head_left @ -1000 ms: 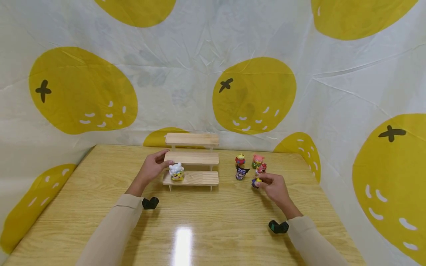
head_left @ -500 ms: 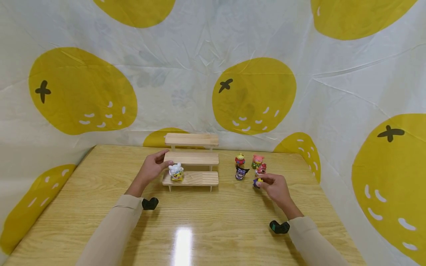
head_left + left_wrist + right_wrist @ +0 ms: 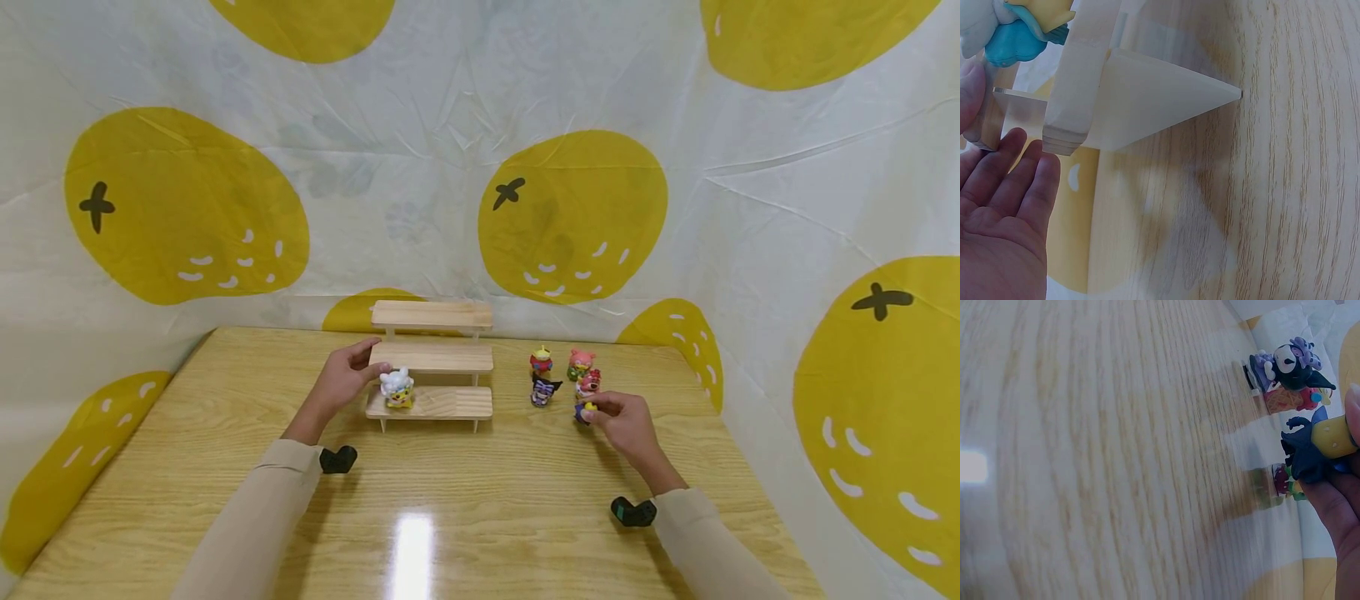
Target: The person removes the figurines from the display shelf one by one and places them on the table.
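My left hand grips the left end of the middle tier of a three-tier wooden display stand, thumb on the board and fingers beside it. On the lowest tier, at the left, sits a figurine with a white fluffy hood; its teal and yellow lower part shows in the left wrist view. Over to the right, my right hand pinches a small blue-and-yellow figurine between thumb and fingers. The right wrist view has this figurine's dark blue cape facing the camera, tilted sideways.
Near the right hand stand a black-and-purple figurine, a red-and-yellow figurine, a pink figurine and a red-and-white figurine. A fruit-print cloth hangs behind the wooden table.
My right hand has shifted slightly to the right along with the blue-and-yellow figurine. The left hand and the display stand have stayed put.
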`<state>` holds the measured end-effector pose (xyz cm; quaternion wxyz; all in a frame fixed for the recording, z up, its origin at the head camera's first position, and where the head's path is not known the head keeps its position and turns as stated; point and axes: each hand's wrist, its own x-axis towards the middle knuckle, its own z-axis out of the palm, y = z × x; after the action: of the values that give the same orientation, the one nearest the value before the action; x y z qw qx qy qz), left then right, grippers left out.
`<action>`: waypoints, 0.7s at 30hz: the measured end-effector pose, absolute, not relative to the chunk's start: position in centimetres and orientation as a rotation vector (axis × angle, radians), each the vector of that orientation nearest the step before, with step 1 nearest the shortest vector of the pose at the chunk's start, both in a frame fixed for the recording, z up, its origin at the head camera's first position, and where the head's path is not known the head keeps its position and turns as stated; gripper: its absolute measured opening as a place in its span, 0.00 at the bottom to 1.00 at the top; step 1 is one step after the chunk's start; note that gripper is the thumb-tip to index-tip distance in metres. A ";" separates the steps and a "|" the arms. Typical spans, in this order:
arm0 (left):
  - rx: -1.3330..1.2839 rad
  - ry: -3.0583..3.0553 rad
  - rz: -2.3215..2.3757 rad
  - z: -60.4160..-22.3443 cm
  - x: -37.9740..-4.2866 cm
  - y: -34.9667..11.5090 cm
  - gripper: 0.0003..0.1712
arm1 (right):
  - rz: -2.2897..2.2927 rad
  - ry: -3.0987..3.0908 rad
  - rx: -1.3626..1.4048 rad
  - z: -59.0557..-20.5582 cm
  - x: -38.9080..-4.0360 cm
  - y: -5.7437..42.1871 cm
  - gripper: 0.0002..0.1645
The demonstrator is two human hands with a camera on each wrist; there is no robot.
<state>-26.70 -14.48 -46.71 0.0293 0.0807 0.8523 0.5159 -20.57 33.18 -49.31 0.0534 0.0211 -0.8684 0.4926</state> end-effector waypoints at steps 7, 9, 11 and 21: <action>0.254 2.628 1.590 -46.7 -26.6 -14.6 0.42 | 1.497 -2.631 0.068 -49.5 -20.6 33.5 0.12; 0.259 2.632 1.587 -46.7 -26.6 -14.7 0.42 | 1.491 -2.631 0.070 -49.5 -20.6 33.5 0.12; 0.258 2.633 1.590 -46.7 -26.6 -14.7 0.41 | 1.489 -2.631 0.075 -49.6 -20.6 33.6 0.12; 0.262 2.620 1.592 -46.9 -26.7 -14.8 0.41 | 1.515 -2.628 0.071 -49.7 -20.6 33.8 0.13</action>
<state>-26.71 -14.81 -46.93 0.0323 0.0851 0.8510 0.5172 -20.56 33.76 -49.70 0.0536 0.0233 -0.8650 0.4984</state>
